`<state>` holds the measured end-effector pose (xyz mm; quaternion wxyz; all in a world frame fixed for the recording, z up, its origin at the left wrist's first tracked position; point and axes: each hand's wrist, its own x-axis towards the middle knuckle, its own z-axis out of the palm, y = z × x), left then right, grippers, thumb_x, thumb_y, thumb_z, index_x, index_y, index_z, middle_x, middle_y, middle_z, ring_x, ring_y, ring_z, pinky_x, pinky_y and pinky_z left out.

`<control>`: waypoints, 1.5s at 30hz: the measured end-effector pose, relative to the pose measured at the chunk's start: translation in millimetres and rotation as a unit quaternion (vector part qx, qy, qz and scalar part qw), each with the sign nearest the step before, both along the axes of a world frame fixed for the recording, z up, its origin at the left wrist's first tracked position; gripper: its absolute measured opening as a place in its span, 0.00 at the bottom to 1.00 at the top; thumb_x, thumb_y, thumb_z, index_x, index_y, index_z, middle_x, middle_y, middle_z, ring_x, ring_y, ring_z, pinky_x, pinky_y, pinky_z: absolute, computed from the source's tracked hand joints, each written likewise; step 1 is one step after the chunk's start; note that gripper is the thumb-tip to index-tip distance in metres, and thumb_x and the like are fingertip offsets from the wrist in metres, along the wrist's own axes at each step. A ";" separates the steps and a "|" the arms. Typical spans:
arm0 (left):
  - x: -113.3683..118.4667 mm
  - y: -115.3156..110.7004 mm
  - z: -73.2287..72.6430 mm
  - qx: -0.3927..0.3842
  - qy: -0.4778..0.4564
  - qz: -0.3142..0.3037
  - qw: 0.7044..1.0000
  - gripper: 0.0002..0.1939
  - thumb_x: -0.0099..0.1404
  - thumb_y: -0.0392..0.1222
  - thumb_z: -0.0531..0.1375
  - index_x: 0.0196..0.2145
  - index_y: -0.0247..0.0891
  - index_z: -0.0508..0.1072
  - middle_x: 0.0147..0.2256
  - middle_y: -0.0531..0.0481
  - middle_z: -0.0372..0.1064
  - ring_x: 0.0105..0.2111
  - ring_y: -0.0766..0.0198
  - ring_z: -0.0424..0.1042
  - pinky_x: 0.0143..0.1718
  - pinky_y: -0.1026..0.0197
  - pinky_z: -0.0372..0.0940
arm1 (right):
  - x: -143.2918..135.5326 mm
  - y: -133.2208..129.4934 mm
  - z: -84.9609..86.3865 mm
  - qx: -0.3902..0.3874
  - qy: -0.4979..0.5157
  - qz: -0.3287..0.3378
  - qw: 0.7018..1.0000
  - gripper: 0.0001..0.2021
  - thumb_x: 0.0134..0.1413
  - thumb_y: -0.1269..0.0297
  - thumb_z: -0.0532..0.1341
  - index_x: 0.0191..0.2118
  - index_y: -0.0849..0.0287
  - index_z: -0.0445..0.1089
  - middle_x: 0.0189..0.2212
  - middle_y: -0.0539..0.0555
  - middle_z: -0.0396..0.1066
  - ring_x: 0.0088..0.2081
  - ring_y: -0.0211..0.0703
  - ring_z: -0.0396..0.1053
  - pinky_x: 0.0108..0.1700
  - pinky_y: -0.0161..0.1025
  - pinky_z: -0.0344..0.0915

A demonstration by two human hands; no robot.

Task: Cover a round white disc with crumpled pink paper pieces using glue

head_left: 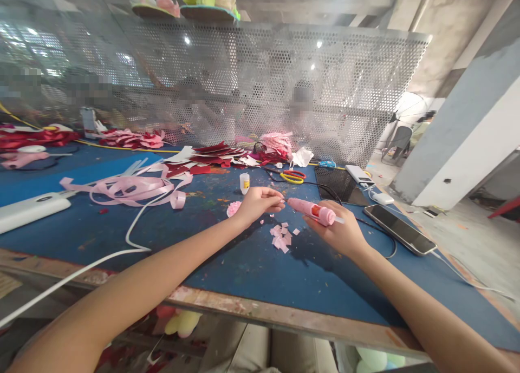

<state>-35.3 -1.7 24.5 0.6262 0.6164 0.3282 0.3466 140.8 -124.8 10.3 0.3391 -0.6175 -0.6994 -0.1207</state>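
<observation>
Pink glue gun (305, 207) sits in the right hand (342, 233), grip closed, nozzle beside a tiny piece (283, 199) pinched by the left hand (258, 204); beyond that wrist, a ruffled cluster (233, 208) looks partly built; loose squares (280, 237) nearer on the tabletop (227, 270) seem unused.

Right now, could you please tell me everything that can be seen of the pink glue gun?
The pink glue gun looks plastic, with a rounded barrel and an orange-red patch on its side. A pale, translucent stick protrudes from the rear. The right hand grips it above the blue tabletop, hiding the handle. Its narrow front end points toward the fingertips of the left hand; whether they touch is too small to tell.
</observation>
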 end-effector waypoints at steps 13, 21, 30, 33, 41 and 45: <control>0.2 -2.0 -0.5 -0.002 0.001 -0.005 1.000 0.05 0.51 0.33 0.66 0.27 0.30 0.75 0.25 0.48 0.75 0.26 0.66 0.75 0.33 0.66 0.71 | 10.3 6.9 -5.6 -0.051 0.011 -0.103 0.993 0.14 0.53 0.51 0.56 0.27 0.56 0.63 0.23 0.52 0.68 0.26 0.42 0.64 0.26 0.35 0.51; 1.2 -12.4 -1.5 -0.018 0.003 -0.035 0.999 0.02 0.51 0.32 0.64 0.26 0.31 0.75 0.24 0.48 0.75 0.26 0.65 0.75 0.34 0.64 0.72 | 25.6 19.3 -13.2 -0.081 0.213 -0.158 0.961 0.24 0.45 0.45 0.60 0.41 0.60 0.62 0.32 0.57 0.70 0.32 0.47 0.67 0.31 0.40 0.61; 2.1 -24.9 -1.9 -0.038 -0.002 -0.092 0.995 0.08 0.46 0.36 0.68 0.26 0.30 0.76 0.23 0.47 0.75 0.24 0.66 0.75 0.28 0.67 0.71 | 1.0 -6.2 7.2 0.232 0.053 0.009 0.971 0.03 0.53 0.68 0.58 0.35 0.56 0.65 0.29 0.53 0.68 0.30 0.41 0.64 0.35 0.39 0.63; 2.4 -28.2 -2.3 -0.042 -0.007 -0.111 0.993 0.10 0.46 0.37 0.68 0.27 0.30 0.76 0.22 0.48 0.75 0.23 0.66 0.75 0.28 0.67 0.71 | -8.1 -3.8 0.9 0.122 0.024 0.114 0.986 0.04 0.53 0.70 0.57 0.35 0.57 0.67 0.27 0.52 0.70 0.27 0.38 0.65 0.32 0.36 0.64; 0.9 -31.0 -1.3 -0.035 0.002 -0.131 0.991 0.10 0.47 0.38 0.68 0.27 0.30 0.76 0.21 0.48 0.75 0.23 0.66 0.75 0.28 0.67 0.70 | -11.1 1.6 -6.0 0.085 0.025 0.137 0.987 0.04 0.53 0.70 0.58 0.33 0.58 0.71 0.23 0.50 0.71 0.23 0.35 0.65 0.28 0.33 0.63; 0.4 -31.3 -0.7 -0.032 0.010 -0.131 0.991 0.09 0.48 0.37 0.67 0.28 0.30 0.76 0.22 0.48 0.75 0.22 0.67 0.75 0.28 0.67 0.70 | -12.3 1.9 -7.0 0.094 0.016 0.141 0.985 0.05 0.53 0.71 0.58 0.31 0.59 0.71 0.23 0.50 0.72 0.23 0.35 0.65 0.28 0.33 0.63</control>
